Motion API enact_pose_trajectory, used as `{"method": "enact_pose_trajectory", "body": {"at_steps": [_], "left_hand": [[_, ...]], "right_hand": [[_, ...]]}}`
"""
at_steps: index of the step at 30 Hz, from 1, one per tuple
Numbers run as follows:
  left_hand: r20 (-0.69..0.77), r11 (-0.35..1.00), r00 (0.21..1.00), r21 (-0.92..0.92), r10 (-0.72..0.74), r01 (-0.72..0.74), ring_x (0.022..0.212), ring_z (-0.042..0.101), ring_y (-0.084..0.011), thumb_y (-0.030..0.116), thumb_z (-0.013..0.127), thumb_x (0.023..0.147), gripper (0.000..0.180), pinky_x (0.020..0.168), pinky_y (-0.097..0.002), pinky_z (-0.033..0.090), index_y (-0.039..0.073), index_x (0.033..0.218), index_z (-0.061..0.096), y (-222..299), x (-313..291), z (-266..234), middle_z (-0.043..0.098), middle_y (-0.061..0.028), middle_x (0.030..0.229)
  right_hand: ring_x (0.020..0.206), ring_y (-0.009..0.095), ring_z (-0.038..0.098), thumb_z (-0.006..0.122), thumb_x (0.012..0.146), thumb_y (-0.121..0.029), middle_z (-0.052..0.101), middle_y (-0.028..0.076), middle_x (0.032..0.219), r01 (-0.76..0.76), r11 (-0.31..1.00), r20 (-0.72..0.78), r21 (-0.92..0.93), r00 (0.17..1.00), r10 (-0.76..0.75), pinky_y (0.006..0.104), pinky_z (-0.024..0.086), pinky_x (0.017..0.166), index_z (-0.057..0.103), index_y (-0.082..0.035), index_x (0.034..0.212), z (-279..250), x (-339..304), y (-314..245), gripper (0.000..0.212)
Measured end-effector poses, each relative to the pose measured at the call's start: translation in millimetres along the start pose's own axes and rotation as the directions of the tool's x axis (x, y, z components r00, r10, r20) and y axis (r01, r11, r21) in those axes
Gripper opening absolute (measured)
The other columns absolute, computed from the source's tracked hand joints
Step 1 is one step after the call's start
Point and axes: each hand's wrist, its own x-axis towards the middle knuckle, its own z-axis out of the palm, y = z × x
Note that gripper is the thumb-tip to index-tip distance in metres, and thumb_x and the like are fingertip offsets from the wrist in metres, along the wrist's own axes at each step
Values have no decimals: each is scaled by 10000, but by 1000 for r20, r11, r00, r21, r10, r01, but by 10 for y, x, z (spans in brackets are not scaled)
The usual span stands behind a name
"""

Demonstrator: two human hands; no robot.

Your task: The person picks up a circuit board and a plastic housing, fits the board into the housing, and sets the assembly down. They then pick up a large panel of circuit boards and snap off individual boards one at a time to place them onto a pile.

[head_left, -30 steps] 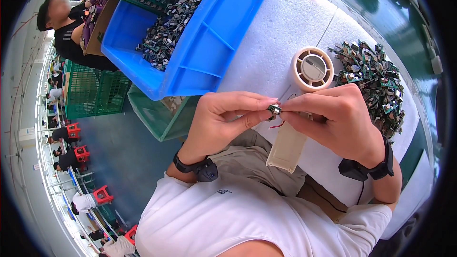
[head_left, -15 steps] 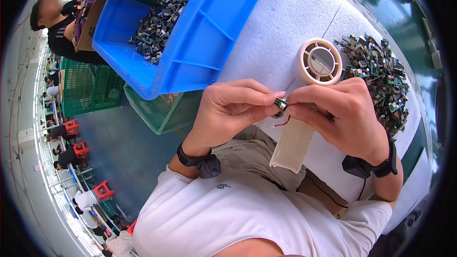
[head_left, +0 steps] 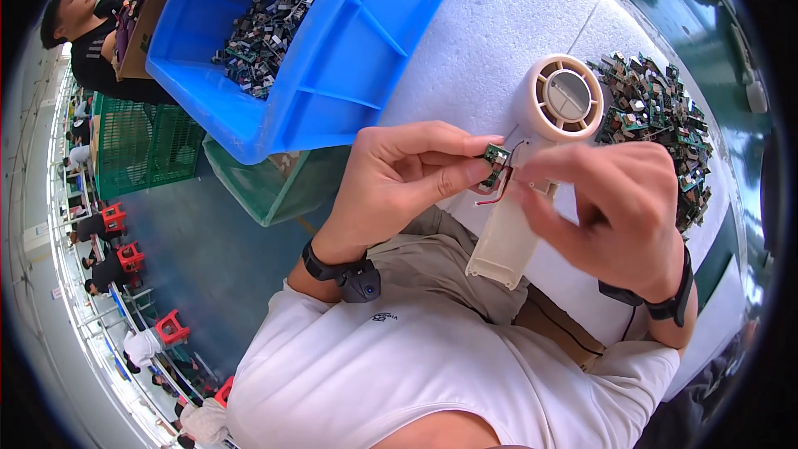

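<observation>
Between the thumb and fingers of my left hand [head_left: 407,175] is a small green circuit board [head_left: 497,155], held up over the work surface. Thin red and dark wires [head_left: 498,196] run beside the board and hang below it. My right hand [head_left: 619,199] is just right of the board, its thumb and forefinger smeared by motion, so I cannot tell whether they grip a wire. Beneath the hands lies a cream handheld fan [head_left: 540,108] with a round slotted head. Its open, hollow handle [head_left: 504,243] points toward my lap.
White foam sheet [head_left: 490,12] covers the table. At the right is a heap of loose circuit boards [head_left: 657,120]. A blue bin [head_left: 353,62] of boards stands left, above a translucent green bin [head_left: 266,187]. Beyond are a green crate [head_left: 141,145] and a person [head_left: 100,46].
My right fingers have moved away from the board to the right. The board is now more visible in my left hand, turned and slightly raised.
</observation>
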Motion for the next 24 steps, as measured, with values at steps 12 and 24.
{"method": "enact_pose_trajectory", "body": {"at_steps": [12, 24], "left_hand": [[30, 997, 997, 25, 67, -68, 998, 703, -212, -99, 663, 891, 248, 840, -317, 603, -39, 1130, 694, -81, 27, 68, 707, -200, 1126], [-65, 977, 974, 13, 215, -215, 1010, 700, -205, -63, 639, 933, 257, 894, -314, 591, -56, 1190, 662, -174, -38, 134, 706, -162, 1126]], "right_hand": [[444, 132, 542, 778, 749, -12, 616, 3, 616, 83, 994, 90, -69, 993, -77, 268, 402, 436, 711, -67, 901, 91, -65, -60, 175], [653, 117, 588, 772, 783, 36, 669, 60, 875, -155, 988, -135, 9, 979, 154, 245, 465, 551, 717, -33, 938, 83, -6, -104, 179]]}}
